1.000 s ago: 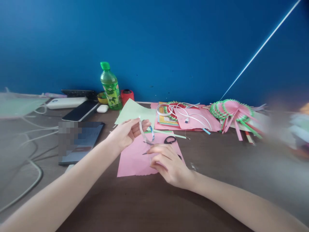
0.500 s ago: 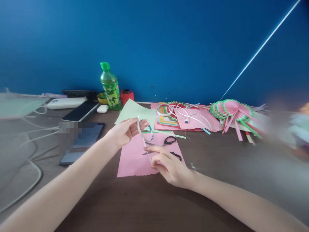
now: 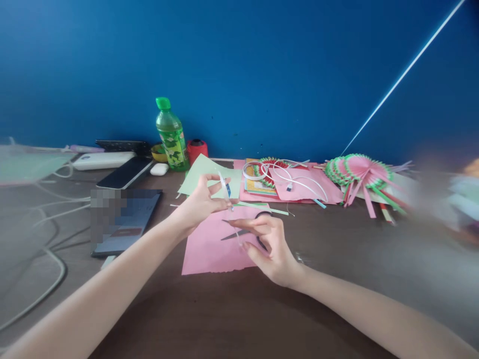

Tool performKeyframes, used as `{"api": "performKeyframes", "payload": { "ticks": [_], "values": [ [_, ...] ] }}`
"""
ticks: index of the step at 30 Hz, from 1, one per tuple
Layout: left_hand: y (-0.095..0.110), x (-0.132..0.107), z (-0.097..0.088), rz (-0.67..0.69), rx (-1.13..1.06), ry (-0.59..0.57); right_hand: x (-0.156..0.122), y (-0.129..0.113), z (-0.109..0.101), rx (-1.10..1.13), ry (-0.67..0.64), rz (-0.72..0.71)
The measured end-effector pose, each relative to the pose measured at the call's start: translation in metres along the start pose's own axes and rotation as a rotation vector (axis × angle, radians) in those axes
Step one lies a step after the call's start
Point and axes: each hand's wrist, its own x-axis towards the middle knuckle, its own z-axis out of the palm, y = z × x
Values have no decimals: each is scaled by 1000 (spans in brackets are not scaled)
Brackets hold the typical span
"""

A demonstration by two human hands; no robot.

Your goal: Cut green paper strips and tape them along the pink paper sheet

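Observation:
My left hand [image 3: 205,199] has its thumb and fingers closed around a narrow roll of clear tape [image 3: 223,184] with a blue-printed core, seen nearly edge-on. A short, thin tape strip [image 3: 238,236] hangs at the fingertips of my right hand [image 3: 272,247]; its forefinger reaches out above and the thumb touches the strip below. Whether the strip joins the roll is hard to make out. Beneath both hands lies a pink paper sheet [image 3: 209,252]. On it rest black-handled scissors [image 3: 235,235], their handles partly covered by my right hand.
Behind the hands are a pale green sheet [image 3: 204,172], a stack of coloured papers [image 3: 310,184] with a white cable [image 3: 284,167], and folded paper fans [image 3: 359,172]. A green bottle [image 3: 171,134] stands beside a red spool [image 3: 197,149]. Phones [image 3: 125,172] and cables are at left.
My left hand has turned with the tape roll, now seen more edge-on. My right hand's fingers have spread and shifted slightly right, covering more of the scissors' handles.

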Motion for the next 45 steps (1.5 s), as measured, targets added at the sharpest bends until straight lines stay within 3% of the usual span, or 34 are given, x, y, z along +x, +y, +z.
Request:
{"api": "performKeyframes", "payload": {
  "ticks": [5,10,16,28,35,41,45],
  "values": [
    [0,0,-1,-7,62,8,4,0,-2,-143,23,20],
    [2,-1,-1,-40,99,16,10,0,-6,-324,-1,-71],
    [-1,-2,0,-24,63,-14,12,-2,-6,-295,9,-69],
    [0,2,-5,-20,-38,65,8,0,-3,-268,-42,-45],
    [-12,5,-7,67,75,56,7,-2,-2,-284,-25,-95],
    [-10,4,-2,44,377,-122,13,-7,-9,-239,41,-66],
    [-4,1,-4,-26,301,-321,21,-14,-16,-104,153,58]
  ]
}}
